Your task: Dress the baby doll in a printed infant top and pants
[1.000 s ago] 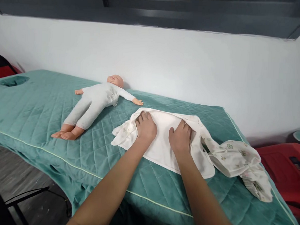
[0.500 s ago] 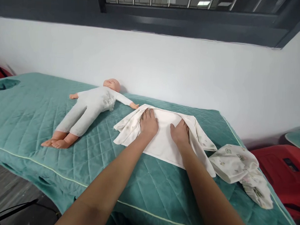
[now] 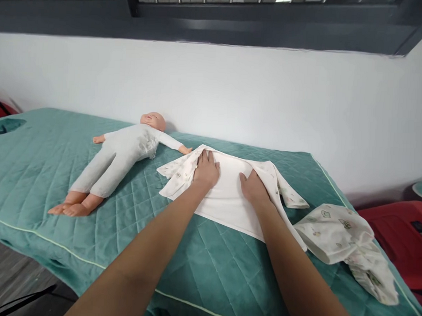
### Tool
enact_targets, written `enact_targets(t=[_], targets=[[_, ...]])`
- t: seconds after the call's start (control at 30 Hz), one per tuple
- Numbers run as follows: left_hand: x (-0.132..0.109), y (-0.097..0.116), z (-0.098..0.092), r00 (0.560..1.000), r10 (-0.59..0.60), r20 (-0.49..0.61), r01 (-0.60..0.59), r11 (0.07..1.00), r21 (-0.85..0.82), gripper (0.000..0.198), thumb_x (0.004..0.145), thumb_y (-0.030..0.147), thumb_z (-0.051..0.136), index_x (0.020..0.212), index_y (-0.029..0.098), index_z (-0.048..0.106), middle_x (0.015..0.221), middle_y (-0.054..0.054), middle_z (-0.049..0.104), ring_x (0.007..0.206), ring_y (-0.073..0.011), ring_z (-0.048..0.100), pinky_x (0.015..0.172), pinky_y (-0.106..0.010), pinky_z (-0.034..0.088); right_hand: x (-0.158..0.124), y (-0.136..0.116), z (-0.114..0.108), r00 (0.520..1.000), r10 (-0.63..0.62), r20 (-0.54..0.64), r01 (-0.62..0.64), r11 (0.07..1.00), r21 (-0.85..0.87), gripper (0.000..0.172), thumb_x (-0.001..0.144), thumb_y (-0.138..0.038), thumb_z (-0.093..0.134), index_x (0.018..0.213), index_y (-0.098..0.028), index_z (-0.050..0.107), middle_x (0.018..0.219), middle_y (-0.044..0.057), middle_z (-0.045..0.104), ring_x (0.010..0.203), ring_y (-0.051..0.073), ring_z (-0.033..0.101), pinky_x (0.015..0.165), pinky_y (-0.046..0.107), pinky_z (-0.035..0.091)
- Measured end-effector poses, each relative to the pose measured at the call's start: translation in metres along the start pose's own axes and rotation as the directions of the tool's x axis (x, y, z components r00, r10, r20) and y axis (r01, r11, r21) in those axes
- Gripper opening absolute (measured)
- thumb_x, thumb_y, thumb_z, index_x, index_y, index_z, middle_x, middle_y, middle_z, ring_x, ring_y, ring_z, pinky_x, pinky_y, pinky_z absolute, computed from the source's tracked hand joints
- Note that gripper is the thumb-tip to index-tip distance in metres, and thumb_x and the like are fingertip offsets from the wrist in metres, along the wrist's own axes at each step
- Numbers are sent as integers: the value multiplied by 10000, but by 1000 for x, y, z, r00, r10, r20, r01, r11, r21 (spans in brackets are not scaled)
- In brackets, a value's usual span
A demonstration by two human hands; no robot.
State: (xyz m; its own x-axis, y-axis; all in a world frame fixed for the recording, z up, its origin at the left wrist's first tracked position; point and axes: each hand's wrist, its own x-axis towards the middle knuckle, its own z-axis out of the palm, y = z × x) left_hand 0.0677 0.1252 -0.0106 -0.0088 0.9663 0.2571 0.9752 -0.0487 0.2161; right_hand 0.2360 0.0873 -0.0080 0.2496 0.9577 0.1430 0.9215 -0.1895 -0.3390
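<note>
A small white baby shirt with printed sleeves lies spread on the bed, its front opened out to both sides. My left hand rests on its plain inner side, fingers spread and pointing towards the collar, beside the left front flap. Under the edge of the right front flap, my right hand has its fingers partly hidden, with the thumb held apart on the inner cloth. Left of the shirt, a baby doll in white clothing lies on its back, one hand close to the left sleeve.
A crumpled printed white garment lies right of the shirt. The bed has a green quilted cover with a face hole at far left. A white wall stands behind, and a red chair stands beyond the right edge.
The right side of the shirt has been spread further out, and its sleeve now lies straighter. Both hands stay nearly in place on the shirt. The view has shifted slightly.
</note>
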Motion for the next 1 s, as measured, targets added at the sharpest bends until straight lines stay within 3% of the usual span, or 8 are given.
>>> enact_targets(t=[0.1, 0.3, 0.57, 0.77, 1.0], targets=[[0, -1, 2, 1000, -1, 4, 1, 1000, 5, 651, 1019, 374, 305, 1557, 7, 308, 1624, -246, 304, 1520, -350, 291, 1268, -462, 207, 7, 1, -3, 1000, -14, -9, 14, 1000, -1, 727, 994, -455, 409, 1522, 38, 325, 1592, 292, 325, 1520, 395, 248, 1255, 494, 121], [3, -2, 4, 998, -47, 51, 48, 998, -28, 640, 1019, 388, 302, 1551, 35, 330, 1621, -225, 324, 1504, -348, 327, 1245, -459, 268, 11, 1, 0, 995, 26, 100, -28, 999, 18, 702, 1018, -432, 345, 1519, 60, 338, 1582, 299, 338, 1519, 392, 248, 1258, 489, 124], [15, 4, 8, 998, -54, 17, 55, 996, -66, 638, 1011, 360, 335, 1531, -8, 312, 1616, -249, 319, 1518, -334, 300, 1259, -433, 242, 11, 2, 5, 987, 58, 149, -63, 997, 35, 732, 1027, -453, 318, 1564, 41, 252, 1622, 277, 264, 1542, 370, 186, 1262, 493, 111], [11, 3, 9, 995, -95, 34, 97, 993, -66, 634, 1015, 386, 310, 1535, 23, 315, 1618, -220, 336, 1499, -338, 334, 1247, -445, 264, 17, 5, 4, 989, 51, 138, -57, 998, 37, 723, 1015, -464, 348, 1545, 28, 316, 1610, 270, 302, 1534, 376, 217, 1259, 498, 110], [10, 4, 6, 995, -93, -28, 90, 992, -92, 584, 1019, 362, 298, 1507, 47, 359, 1610, -207, 358, 1491, -313, 356, 1236, -429, 295, 28, 12, 7, 996, 14, 87, -19, 998, 61, 725, 1001, -489, 356, 1523, 13, 354, 1585, 263, 362, 1520, 359, 267, 1257, 480, 125]])
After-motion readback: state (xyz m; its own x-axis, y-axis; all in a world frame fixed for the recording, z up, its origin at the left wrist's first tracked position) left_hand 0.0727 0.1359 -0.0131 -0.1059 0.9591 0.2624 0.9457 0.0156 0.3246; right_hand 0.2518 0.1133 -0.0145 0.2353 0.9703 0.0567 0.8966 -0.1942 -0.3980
